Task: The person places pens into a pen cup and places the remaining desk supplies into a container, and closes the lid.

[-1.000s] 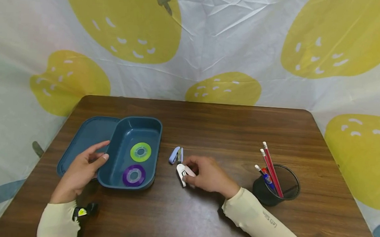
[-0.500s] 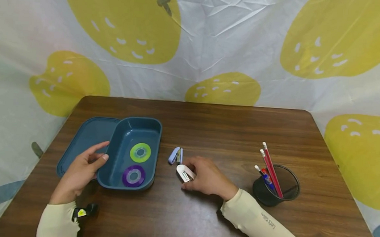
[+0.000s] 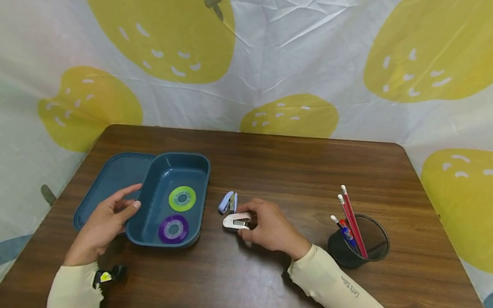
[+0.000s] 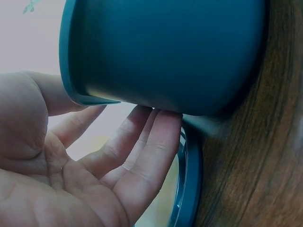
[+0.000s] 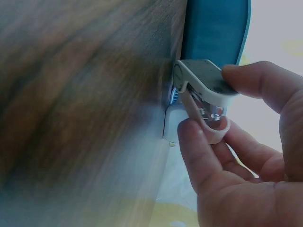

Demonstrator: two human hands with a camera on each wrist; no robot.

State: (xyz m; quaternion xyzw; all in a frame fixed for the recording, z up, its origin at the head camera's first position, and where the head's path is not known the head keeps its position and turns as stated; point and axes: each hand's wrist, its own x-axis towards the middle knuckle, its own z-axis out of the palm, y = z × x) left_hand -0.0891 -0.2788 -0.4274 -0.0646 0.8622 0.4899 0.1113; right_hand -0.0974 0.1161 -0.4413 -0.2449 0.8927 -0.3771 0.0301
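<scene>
My right hand pinches a small white stapler between thumb and fingers, its jaws spread apart. In the right wrist view the stapler shows its grey top plate and metal inside. Just behind it lies a lavender mini stapler on the table. Fingers of my left hand rest against the near-left side of a deep blue box, fairly straight; the left wrist view has their tips at the outer wall. Inside the box lie a green tape roll and a purple tape roll.
Left of the box, partly under it, is a matching blue lid. A black mesh pen cup with several pencils and pens stands to the right, close by the right forearm. Behind the wooden table hangs a lemon-print cloth.
The white stapler has turned in my right hand, from pointing away to pointing left toward the box, and its body now lies crosswise. My left hand and the box have stayed put.
</scene>
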